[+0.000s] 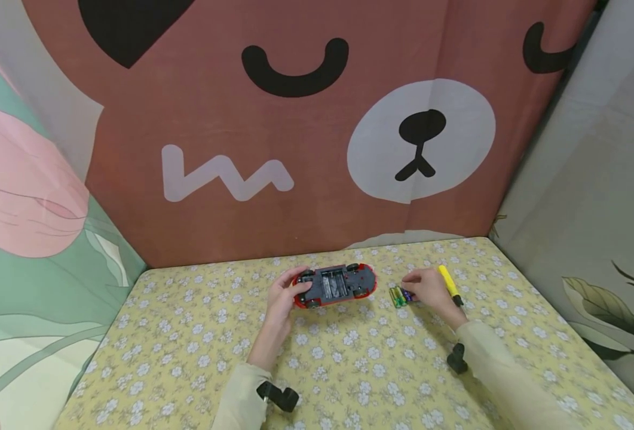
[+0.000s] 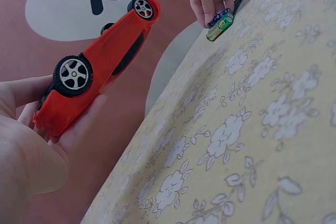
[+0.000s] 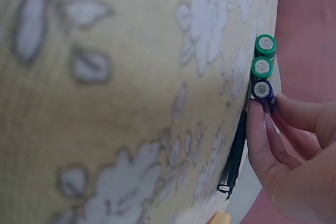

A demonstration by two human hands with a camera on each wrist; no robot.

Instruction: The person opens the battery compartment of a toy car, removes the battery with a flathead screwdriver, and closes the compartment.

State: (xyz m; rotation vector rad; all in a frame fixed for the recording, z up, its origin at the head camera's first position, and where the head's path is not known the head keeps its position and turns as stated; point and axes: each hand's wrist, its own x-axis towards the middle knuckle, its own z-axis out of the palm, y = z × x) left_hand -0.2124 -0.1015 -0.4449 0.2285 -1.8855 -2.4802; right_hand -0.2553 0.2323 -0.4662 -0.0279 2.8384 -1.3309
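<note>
My left hand (image 1: pixel 281 297) grips a red toy car (image 1: pixel 334 284) by one end, just above the tablecloth. In the head view the car's dark underside faces up, with an open battery compartment (image 1: pixel 334 284) in the middle. To the right, my right hand (image 1: pixel 429 291) pinches a blue battery (image 3: pixel 264 95) between thumb and fingers. Two green batteries (image 3: pixel 262 67) lie side by side right against it. The left wrist view shows the car's red side and wheels (image 2: pixel 73 75); its compartment is hidden there.
A yellow-handled screwdriver (image 1: pixel 448 280) lies just right of my right hand. Beside the batteries is a thin dark piece (image 3: pixel 234 156) with a small tab. The flowered tablecloth (image 1: pixel 187 346) reaches back to a bear-print curtain (image 1: pixel 241 227), and curtains hang on both sides.
</note>
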